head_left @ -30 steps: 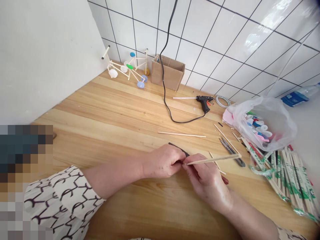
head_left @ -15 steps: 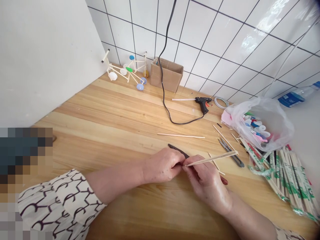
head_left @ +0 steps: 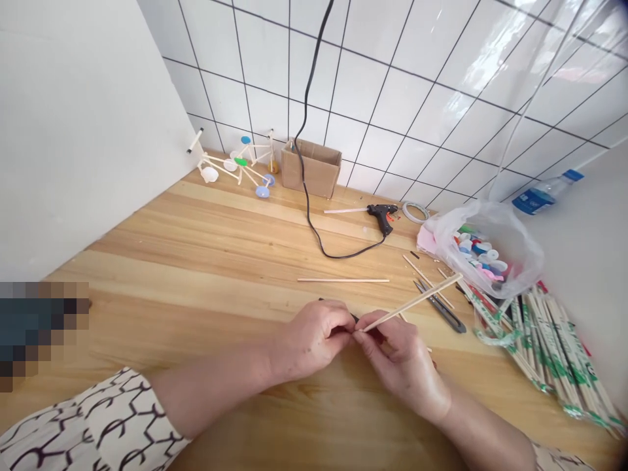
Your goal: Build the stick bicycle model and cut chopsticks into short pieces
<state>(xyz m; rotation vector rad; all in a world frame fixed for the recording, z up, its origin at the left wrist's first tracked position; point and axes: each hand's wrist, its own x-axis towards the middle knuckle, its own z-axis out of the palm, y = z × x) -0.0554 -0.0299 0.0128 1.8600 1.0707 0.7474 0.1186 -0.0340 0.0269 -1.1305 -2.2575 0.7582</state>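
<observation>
My left hand [head_left: 314,340] is closed around a thin black object [head_left: 354,318], most of which is hidden by my fingers. My right hand [head_left: 402,366] pinches a long wooden chopstick [head_left: 412,304] between finger and thumb. Its near end meets the black object between my two hands, and its far end points up and to the right. Both hands hover together over the front of the wooden table [head_left: 196,288].
Beyond my hands lie a loose chopstick [head_left: 343,280], black-handled snips [head_left: 441,311], a hot glue gun [head_left: 383,217] with its cord, a cardboard box [head_left: 311,168], a stick-built model bicycle [head_left: 235,163], a plastic bag of bottle caps [head_left: 483,248] and wrapped chopsticks [head_left: 544,353].
The whole scene has shifted left and down as my head moved. The black object is now more hidden by my left hand, and the chopstick tilts more steeply.
</observation>
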